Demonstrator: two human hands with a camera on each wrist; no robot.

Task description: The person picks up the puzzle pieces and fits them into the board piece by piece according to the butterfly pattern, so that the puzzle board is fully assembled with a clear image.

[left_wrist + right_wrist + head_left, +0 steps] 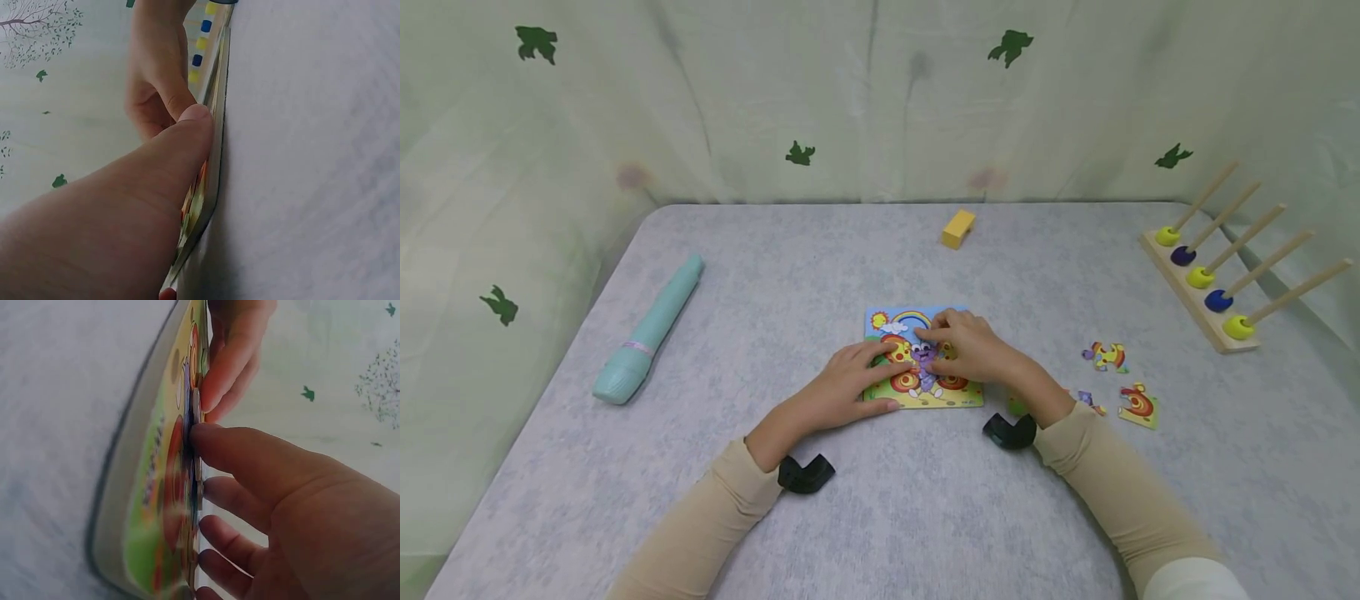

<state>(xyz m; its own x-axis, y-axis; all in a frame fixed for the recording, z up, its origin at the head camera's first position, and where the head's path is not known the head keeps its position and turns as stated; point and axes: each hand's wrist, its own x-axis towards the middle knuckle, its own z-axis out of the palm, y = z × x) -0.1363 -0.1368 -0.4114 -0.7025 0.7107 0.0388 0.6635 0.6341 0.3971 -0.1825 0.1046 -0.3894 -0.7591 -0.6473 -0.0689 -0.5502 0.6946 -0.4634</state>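
Between left hand (842, 386) and right hand (976, 348): butterfly puzzle (927, 387); both hands' fingers spread apart, touching it.

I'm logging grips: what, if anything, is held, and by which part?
A grip cannot be told: the left hand touches the puzzle at its left side, the right hand at its middle and right.

The colourful butterfly puzzle (951, 401) lies flat under the left hand (841, 387) and right hand (976, 348), one piece (197, 403) raised between them, loose pieces (1139, 406) right of both.
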